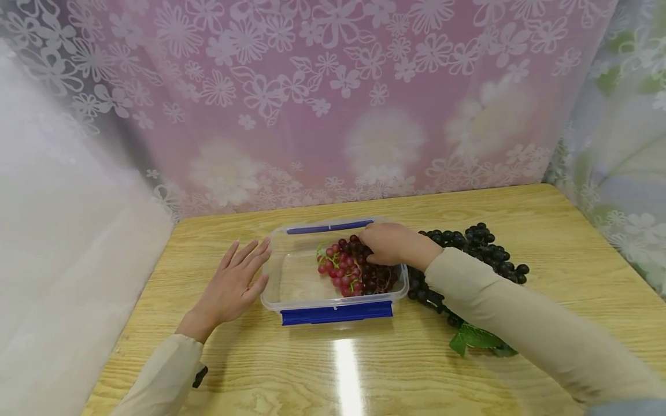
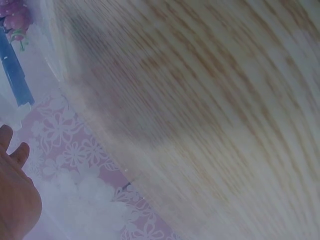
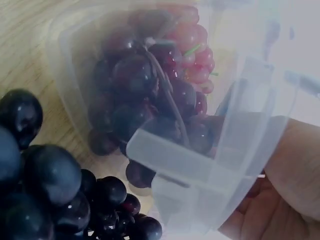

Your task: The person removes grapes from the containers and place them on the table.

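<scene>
Right hand (image 1: 391, 242) grips red-purple grape bunch (image 1: 347, 270); clear box (image 1: 291, 300).

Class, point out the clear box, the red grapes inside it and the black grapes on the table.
clear box (image 1: 335, 312): head view, blue front clip.
red grapes (image 1: 340, 271): head view, middle of bunch.
black grapes (image 1: 481, 245): head view, top of bunch.

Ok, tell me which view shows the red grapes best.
Head view: the red grapes lie unobstructed in the clear container. Right wrist sees them blurred through its wall; left wrist catches only a few at its corner.
</scene>
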{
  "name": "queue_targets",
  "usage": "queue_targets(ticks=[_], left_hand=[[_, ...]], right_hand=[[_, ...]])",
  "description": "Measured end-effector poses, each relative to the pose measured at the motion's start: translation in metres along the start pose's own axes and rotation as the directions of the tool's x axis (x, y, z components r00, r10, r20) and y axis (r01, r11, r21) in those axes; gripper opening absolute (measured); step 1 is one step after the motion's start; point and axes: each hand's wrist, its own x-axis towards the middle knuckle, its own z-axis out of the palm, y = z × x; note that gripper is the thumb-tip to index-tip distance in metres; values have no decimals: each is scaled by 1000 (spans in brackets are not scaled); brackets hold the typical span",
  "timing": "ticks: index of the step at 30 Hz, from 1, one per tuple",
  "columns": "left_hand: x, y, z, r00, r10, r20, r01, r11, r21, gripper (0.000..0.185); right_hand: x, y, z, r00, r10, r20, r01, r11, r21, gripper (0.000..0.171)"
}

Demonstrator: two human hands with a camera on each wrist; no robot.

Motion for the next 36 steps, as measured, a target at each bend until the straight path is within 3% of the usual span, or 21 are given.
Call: queue_targets(ticks=[5,9,16,24,29,36], left_hand=[[0,0,1,1000,2,-9,-2,1000,-8,51],[0,-1,2,1000,1,-12,-1,1000,-1,51],[0,0,2,1000,1,-21,-2,1000,-14,51],[-1,1,3,1000,-6,-22,5,1000,-21,50],[-1,1,3,1000,-1,-31,0,1000,-25,50],[-1,2,2,1000,-10,-27,9,1000,-30,53]], right_hand=[[2,-1,2,1000,15,23,-15,1000,9,32],[3,0,2,1000,-22,22,21,999,34,39],[3,3,3,999,-48,-3,48,994,101,29],[2,-1,3,999,-43,10,42,997,70,37],[3,-3,3,999,-29,22,28,998,55,32],[5,-5,3,997,-80,14,79,996,27,29]])
